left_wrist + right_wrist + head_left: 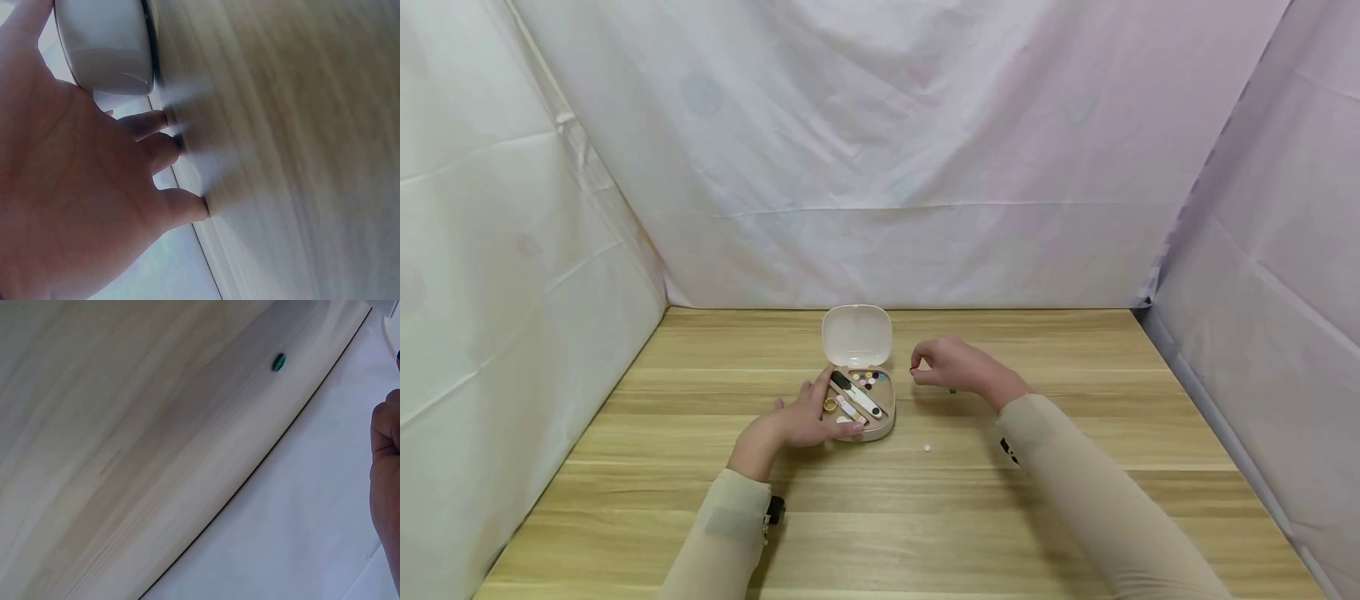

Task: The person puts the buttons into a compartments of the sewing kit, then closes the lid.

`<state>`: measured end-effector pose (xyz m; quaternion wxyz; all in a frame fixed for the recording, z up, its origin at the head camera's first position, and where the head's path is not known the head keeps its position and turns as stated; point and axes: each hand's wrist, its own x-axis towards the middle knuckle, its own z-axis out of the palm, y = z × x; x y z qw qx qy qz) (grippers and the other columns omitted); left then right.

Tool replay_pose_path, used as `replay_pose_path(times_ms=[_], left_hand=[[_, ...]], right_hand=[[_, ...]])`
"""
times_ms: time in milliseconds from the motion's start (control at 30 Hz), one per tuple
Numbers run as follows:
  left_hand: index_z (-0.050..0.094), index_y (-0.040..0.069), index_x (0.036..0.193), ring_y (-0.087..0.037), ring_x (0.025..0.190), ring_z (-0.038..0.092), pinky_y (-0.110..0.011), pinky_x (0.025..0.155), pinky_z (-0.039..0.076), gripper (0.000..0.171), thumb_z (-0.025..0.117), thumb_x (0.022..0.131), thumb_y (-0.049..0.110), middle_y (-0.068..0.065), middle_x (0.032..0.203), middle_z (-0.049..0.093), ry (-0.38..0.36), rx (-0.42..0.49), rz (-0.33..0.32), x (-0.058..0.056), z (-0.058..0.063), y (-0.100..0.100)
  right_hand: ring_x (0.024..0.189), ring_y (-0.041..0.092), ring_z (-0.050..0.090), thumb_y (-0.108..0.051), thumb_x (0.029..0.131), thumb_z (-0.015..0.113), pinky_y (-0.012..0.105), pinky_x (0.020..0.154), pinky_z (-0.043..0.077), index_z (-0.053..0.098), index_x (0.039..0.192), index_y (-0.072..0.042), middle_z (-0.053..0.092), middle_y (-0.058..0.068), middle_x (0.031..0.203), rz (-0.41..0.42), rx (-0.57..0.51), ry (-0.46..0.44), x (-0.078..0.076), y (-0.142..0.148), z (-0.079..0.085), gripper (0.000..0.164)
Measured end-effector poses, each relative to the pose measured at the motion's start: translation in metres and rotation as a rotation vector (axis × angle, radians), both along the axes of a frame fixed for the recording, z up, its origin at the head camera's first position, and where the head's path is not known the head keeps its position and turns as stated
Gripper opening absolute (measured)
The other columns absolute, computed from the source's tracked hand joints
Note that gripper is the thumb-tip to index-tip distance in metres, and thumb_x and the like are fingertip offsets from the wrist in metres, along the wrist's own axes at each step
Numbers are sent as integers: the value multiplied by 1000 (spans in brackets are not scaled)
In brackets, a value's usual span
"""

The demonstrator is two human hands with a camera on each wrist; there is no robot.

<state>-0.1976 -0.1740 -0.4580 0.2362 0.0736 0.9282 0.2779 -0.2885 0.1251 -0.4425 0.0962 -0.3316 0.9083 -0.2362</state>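
Note:
An open sewing kit box stands mid-table with its pale lid tipped back. My left hand spreads around the box's left side, thumb on the front rim and index finger along the back-left edge; other fingertips touch the table in the left wrist view. To the right of the box, my right hand pinches a small dark button just above the table. A green button lies beneath that hand. Nearer the front is a pale pink button.
Inside the box are several coloured buttons, a black-and-white tool lying diagonally, a gold ring and a white-and-pink strip. White curtains hang behind the wooden table and along both sides.

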Motion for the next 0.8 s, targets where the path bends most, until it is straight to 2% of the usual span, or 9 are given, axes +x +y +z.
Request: replay_pose_path(times_ms=[267,500,633,700,800], left_hand=[[-12,25,172,-44,167,0,-80,126,-3,128,68,88,78,-30,177,5,-6,-5,-5,-4,-3,-1],[-16,27,171,-39,169,-1,-77,128,-3,132,64,84,86,-27,178,4,-17,-35,-4,-4,-6,-1],[-14,25,171,-42,168,1,-78,127,-2,130,66,87,82,-29,177,5,-10,-33,-4,-2,-2,0],[-13,24,172,-42,168,1,-79,126,-1,130,66,87,82,-29,177,6,-5,-40,-2,-3,-5,0],[-13,23,172,-42,168,2,-79,127,-1,130,66,87,82,-29,177,6,-3,-45,-4,-3,-4,0]], right_hand=[[57,4,40,-16,96,71,20,53,34,78,103,-8,48,-7,64,79,-5,48,5,-21,-2,13],[56,4,37,-16,95,73,20,51,30,78,100,-11,44,-9,62,115,-7,64,7,-35,-2,8],[56,4,39,-16,94,71,20,51,32,76,96,-14,45,-10,63,130,14,53,8,-43,-3,6],[56,4,40,-16,94,70,20,52,33,75,95,-15,47,-10,63,136,34,52,8,-46,-4,6],[58,4,44,-16,93,69,20,55,38,75,94,-16,55,-9,67,149,59,58,8,-49,-4,5]])
